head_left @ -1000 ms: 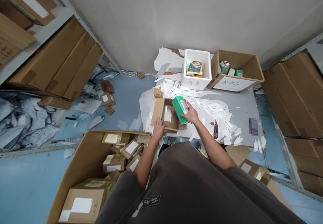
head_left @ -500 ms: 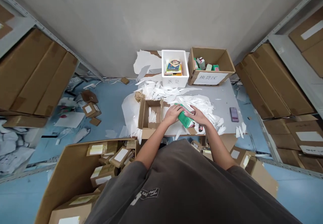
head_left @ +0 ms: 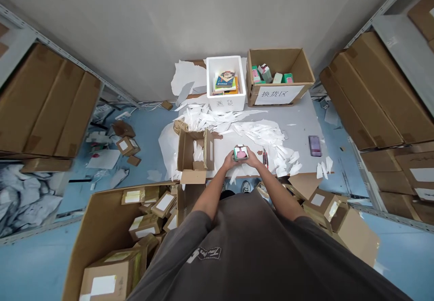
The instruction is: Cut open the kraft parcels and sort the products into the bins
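A small green, white and pink box [head_left: 241, 153] is held over the near edge of the table, its pink and white end turned up toward me. My left hand [head_left: 229, 160] grips its left side, and my right hand [head_left: 252, 157] is closed round its right side. Left of my hands stands an open cardboard box [head_left: 182, 154] with white scraps inside. Just right of my right hand lie dark pen-like items [head_left: 265, 158] too small to name for sure.
White paper strips [head_left: 257, 131] cover much of the table. Behind are a white foam box [head_left: 226, 105] of books and a labelled carton [head_left: 252, 97] holding green boxes. A phone [head_left: 315, 146] lies right. A large carton of parcels [head_left: 88, 228] stands front left; shelves flank both sides.
The green box has been turned from lying lengthwise to end-up, and both hands have drawn in round its sides. My view has shifted slightly.
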The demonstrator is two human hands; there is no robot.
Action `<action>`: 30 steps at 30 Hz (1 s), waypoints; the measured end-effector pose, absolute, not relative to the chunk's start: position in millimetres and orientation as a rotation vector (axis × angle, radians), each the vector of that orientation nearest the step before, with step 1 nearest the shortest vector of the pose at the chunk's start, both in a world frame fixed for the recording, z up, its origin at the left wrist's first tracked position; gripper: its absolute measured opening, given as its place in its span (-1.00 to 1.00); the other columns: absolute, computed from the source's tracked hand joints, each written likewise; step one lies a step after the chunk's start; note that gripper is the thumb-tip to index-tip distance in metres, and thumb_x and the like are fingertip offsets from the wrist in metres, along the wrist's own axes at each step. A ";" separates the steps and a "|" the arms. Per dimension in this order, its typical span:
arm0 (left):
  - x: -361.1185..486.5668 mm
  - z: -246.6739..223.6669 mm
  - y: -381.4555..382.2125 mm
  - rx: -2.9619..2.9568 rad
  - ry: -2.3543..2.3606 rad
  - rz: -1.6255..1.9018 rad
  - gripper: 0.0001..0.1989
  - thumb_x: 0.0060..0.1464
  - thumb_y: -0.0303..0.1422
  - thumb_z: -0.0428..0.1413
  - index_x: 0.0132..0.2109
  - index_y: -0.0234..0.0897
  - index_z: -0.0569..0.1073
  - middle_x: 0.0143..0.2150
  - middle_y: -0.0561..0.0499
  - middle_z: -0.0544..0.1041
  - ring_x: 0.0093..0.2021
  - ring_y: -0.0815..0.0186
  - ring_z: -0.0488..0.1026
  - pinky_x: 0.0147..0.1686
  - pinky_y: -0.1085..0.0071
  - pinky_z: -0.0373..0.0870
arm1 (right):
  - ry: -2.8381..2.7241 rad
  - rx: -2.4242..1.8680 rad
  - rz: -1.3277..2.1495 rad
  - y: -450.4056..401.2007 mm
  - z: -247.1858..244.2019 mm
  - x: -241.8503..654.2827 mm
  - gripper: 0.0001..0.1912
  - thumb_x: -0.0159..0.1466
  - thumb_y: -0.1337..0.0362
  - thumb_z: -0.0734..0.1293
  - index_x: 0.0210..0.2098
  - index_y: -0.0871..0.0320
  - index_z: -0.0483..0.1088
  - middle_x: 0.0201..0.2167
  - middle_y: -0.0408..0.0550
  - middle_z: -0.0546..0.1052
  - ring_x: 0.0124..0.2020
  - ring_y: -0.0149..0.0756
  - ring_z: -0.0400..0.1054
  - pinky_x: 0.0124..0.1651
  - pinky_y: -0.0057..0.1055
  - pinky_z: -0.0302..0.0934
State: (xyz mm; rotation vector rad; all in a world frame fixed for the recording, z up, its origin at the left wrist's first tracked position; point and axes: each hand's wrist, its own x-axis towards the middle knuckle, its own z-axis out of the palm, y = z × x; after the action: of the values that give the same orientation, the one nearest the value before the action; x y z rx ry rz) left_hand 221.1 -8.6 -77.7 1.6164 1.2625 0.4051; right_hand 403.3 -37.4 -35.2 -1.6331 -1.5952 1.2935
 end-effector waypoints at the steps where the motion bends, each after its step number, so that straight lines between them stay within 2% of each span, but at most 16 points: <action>1: 220.5 -84.1 -10.7 1.617 1.306 0.363 -0.08 -0.12 -0.21 0.53 0.35 -0.38 0.41 0.26 -0.30 0.60 0.21 -0.07 0.57 0.23 0.11 0.50 | -1.596 -1.643 1.265 -39.2 -48.4 401.2 -0.12 0.12 0.16 0.56 0.37 0.16 0.30 0.20 0.11 0.59 0.13 -0.05 0.50 0.19 -0.23 0.37; 5: 217.6 -101.5 -28.2 1.545 1.454 0.294 -0.06 -0.14 -0.33 0.52 0.40 -0.32 0.41 0.27 -0.27 0.61 0.24 -0.13 0.57 0.24 0.08 0.51 | -1.556 -1.619 1.243 -54.0 -88.1 395.1 -0.20 0.12 0.17 0.54 0.31 0.14 0.32 0.18 0.13 0.60 0.13 -0.02 0.50 0.19 -0.20 0.37; 9: 214.0 -102.9 -49.1 1.461 1.439 0.486 -0.03 -0.05 -0.42 0.42 0.50 -0.24 0.30 0.35 -0.22 0.55 0.31 -0.10 0.52 0.32 0.04 0.45 | -1.504 -1.558 1.207 -61.0 -106.3 393.2 -0.24 0.10 0.15 0.54 0.26 0.09 0.35 0.16 0.14 0.60 0.09 0.04 0.52 0.17 -0.12 0.39; 12: 207.1 -93.5 -58.8 1.482 1.398 0.604 0.03 -0.07 -0.44 0.37 0.55 -0.25 0.23 0.48 -0.26 0.39 0.45 -0.10 0.36 0.42 -0.02 0.34 | -1.514 -1.515 1.207 -58.4 -113.1 394.6 -0.23 0.06 0.16 0.55 0.24 0.06 0.35 0.16 0.12 0.59 0.10 0.07 0.52 0.16 -0.10 0.40; 15: 199.8 -78.6 -61.2 1.556 1.317 0.668 0.05 -0.06 -0.37 0.40 0.56 -0.21 0.22 0.56 -0.26 0.26 0.54 -0.11 0.21 0.45 -0.03 0.29 | -1.532 -1.497 1.207 -55.4 -118.7 396.8 -0.23 0.05 0.18 0.54 0.24 0.05 0.35 0.17 0.09 0.59 0.12 0.08 0.51 0.17 -0.08 0.40; 17: 198.3 -68.8 -58.1 1.572 1.293 0.684 -0.03 0.01 -0.27 0.42 0.53 -0.17 0.27 0.54 -0.24 0.29 0.53 -0.10 0.23 0.43 -0.03 0.32 | -1.547 -1.482 1.200 -54.4 -122.3 398.2 -0.24 0.06 0.20 0.53 0.24 0.06 0.35 0.16 0.09 0.59 0.11 0.07 0.51 0.18 -0.08 0.39; 20: 203.3 -59.0 -48.5 1.531 1.330 0.697 -0.24 0.19 -0.19 0.33 0.48 -0.13 0.35 0.42 -0.21 0.45 0.45 -0.06 0.35 0.37 -0.01 0.38 | -1.565 -1.468 1.206 -53.5 -126.9 400.1 -0.23 0.06 0.19 0.52 0.26 0.06 0.33 0.14 0.08 0.59 0.08 0.05 0.51 0.16 -0.09 0.39; 27: 216.2 -54.5 -36.5 1.635 1.342 0.708 -0.58 0.28 -0.30 0.21 0.26 -0.17 0.54 0.25 -0.17 0.55 0.31 0.04 0.46 0.32 0.08 0.43 | -1.589 -1.499 1.214 -51.8 -133.0 400.5 -0.26 0.08 0.08 0.51 0.21 0.02 0.31 0.06 0.04 0.60 0.00 0.04 0.51 0.08 -0.07 0.41; 30: 214.8 -54.2 -38.9 1.707 1.325 0.703 -0.64 0.28 -0.34 0.19 0.20 -0.18 0.56 0.22 -0.16 0.56 0.29 0.06 0.47 0.31 0.09 0.45 | -1.593 -1.499 1.222 -52.6 -133.9 400.1 -0.27 0.08 0.08 0.50 0.21 0.03 0.29 0.07 0.06 0.58 0.03 0.06 0.51 0.09 -0.06 0.41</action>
State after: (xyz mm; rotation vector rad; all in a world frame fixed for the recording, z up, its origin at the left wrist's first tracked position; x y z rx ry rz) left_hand 214.8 -38.9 -54.2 1.7074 1.3245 0.7028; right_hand 400.1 -52.6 -133.9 -1.4989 -1.5933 1.2219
